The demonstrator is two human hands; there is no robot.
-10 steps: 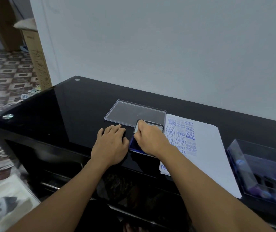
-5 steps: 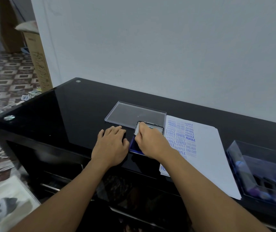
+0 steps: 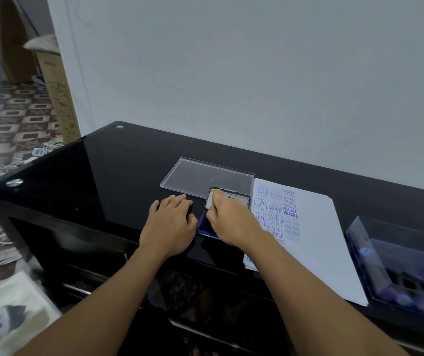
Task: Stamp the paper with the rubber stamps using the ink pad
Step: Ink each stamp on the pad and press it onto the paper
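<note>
Black counter (image 3: 116, 176): your left hand (image 3: 170, 227) lies flat, released, beside the ink pad (image 3: 203, 224); your right hand (image 3: 231, 222) curls over it, grasp hidden.

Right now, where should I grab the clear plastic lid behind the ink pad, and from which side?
Probably its left short edge, from the left, with your left hand resting nearby. The clear plastic lid lies flat, so pinch its shallow rim. Its near right corner is crowded by the raised cover of the ink pad, its right edge by the paper.
</note>
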